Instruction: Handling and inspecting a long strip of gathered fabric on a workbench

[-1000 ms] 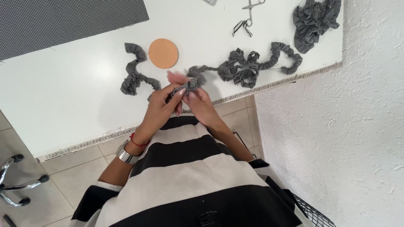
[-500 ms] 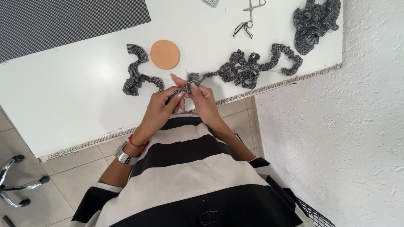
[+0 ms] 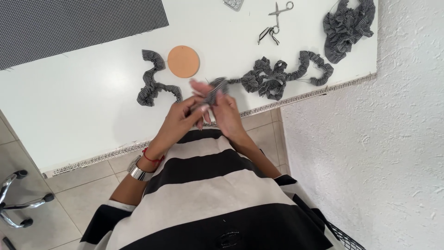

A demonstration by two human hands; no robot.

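Both hands gather a checked fabric strip at the white bench's near edge.

The left hand (image 3: 178, 121) and right hand (image 3: 226, 111) pinch the ruffled strip (image 3: 268, 76) end between fingertips; small, even folds and steady tension would likely keep gathers neat.

hands (image 3: 203, 109) shifted right — ruffled strip (image 3: 268, 76) drawn nearer
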